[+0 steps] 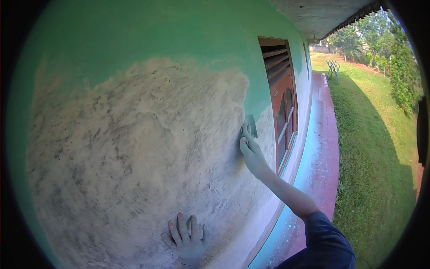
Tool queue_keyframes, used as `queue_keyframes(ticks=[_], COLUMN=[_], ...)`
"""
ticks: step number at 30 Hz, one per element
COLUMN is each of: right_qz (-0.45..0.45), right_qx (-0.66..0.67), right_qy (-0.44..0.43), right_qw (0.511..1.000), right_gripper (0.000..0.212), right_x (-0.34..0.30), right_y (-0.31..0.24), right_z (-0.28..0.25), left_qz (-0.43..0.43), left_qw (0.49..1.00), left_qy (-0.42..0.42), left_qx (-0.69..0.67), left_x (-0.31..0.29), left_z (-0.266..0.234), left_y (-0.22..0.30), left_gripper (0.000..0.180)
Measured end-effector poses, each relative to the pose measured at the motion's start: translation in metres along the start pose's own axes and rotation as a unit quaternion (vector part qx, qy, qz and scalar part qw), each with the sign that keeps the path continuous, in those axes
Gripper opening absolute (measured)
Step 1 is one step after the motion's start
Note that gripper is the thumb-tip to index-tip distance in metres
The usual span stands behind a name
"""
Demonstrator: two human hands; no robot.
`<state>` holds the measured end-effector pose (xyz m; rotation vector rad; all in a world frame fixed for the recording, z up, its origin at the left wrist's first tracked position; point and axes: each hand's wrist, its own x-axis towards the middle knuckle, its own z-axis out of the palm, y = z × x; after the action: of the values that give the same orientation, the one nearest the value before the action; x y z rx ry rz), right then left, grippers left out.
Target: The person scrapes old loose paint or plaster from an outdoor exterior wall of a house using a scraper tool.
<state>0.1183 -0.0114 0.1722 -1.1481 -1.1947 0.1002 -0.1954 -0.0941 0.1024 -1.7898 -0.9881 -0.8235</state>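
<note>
A green painted wall (170, 31) fills the left and middle of the view, with a large bare grey-white patch (134, 148) showing rough, dark-streaked plaster. My right hand (251, 150) is stretched out to the patch's right side, closed on a flat scraper (251, 126) whose blade lies at the wall by the edge of the green paint. The fingers partly hide the scraper's handle. Low on the patch, my left hand (190, 240) rests flat with its fingers spread, holding nothing. Pale dust coats both hands.
Right of the scraper is a red-brown window (284, 112) with slats above its panes. A dust-covered red walkway (320, 148) runs along the wall's foot, beside grass (367, 179). A blue metal rack (333, 70) stands farther off, and a roof overhang (309, 15) juts above.
</note>
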Motion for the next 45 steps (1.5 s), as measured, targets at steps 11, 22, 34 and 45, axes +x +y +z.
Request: queue_keyframes(ticks=[11, 22, 34, 45], right_qz=[0.360, 0.697, 0.636, 0.535], right_qx=[-0.120, 0.237, 0.333, 0.250], right_qy=[0.259, -0.195, -0.583, -0.680], right_qw=[0.888, 0.648, 0.379, 0.435], right_gripper=[0.044, 0.024, 0.025, 0.030], right_x=[-0.060, -0.511, -0.592, -0.640], right_y=[0.264, 0.239, -0.082, -0.158], right_z=[-0.165, -0.014, 0.224, 0.271], left_qz=[0.018, -0.015, -0.818, -0.782], left_qw=[1.000, 0.853, 0.032, 0.308], left_qy=[-0.009, -0.304, -0.144, 0.259], left_qx=[-0.021, -0.425, -0.556, -0.475], left_x=[0.004, -0.196, -0.569, -0.472], left_z=[-0.002, -0.029, -0.205, -0.257], left_y=[-0.004, -0.012, 0.000, -0.116], left_gripper=[0.046, 0.058, 0.078, 0.036])
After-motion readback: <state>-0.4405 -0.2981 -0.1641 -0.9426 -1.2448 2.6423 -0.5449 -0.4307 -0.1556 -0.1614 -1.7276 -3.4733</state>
